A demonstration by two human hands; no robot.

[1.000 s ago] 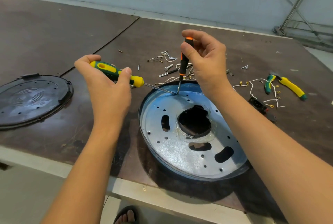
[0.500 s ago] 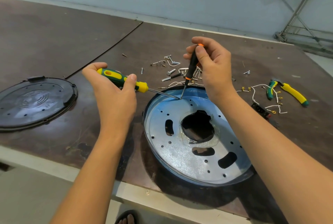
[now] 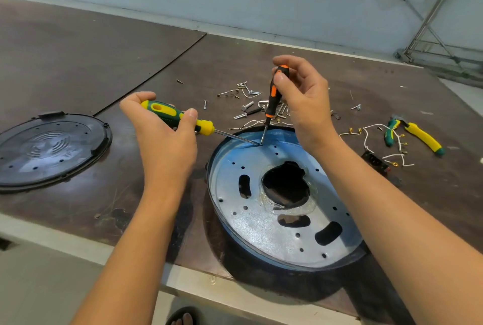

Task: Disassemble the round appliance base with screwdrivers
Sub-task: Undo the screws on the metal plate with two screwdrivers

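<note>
1. Brown table (image 3: pixel 78 58) carried round base (image 3: pixel 256 230) near front edge.
2. My left grip (image 3: pixel 163 139) clenched green screwdriver (image 3: pixel 172 117); right grip (image 3: pixel 305 100) pinched orange screwdriver (image 3: pixel 272 101).
3. Tips stayed at far rim; plate likely unfreed.

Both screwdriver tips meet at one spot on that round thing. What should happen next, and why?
Probably lever gently with the green-and-yellow screwdriver, which the left hand holds nearly flat, while the right hand steadies the orange-and-black screwdriver upright. Both tips meet at the far edge of the metal plate, beside the blue rim. I cannot tell if a screw sits there.
</note>
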